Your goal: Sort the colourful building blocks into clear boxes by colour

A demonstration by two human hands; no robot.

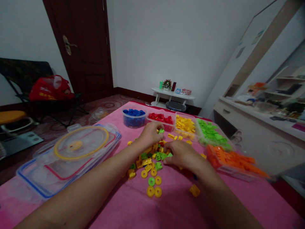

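Over the far side of a loose pile of yellow, green and red toy building blocks [147, 161], my left hand [150, 133] is closed, with a green building block [161, 131] at its fingertips. A bit of yellow shows by the same fingers. My right hand [182, 153] reaches into the pile's right side, thumb and fingers curled around a green building block [169, 155]. Its far fingers are partly hidden. Yellow wheel-like rings [150, 191] and one green ring [151, 181] lie on the near side of the pile.
Beyond the pile stand clear tubs of blue [134, 121], red [160, 118], yellow [185, 124] and green [212, 131] blocks. A box of orange blocks [235, 159] sits at the right. Stacked plastic lids [81, 151] lie left on the pink tablecloth [176, 210].
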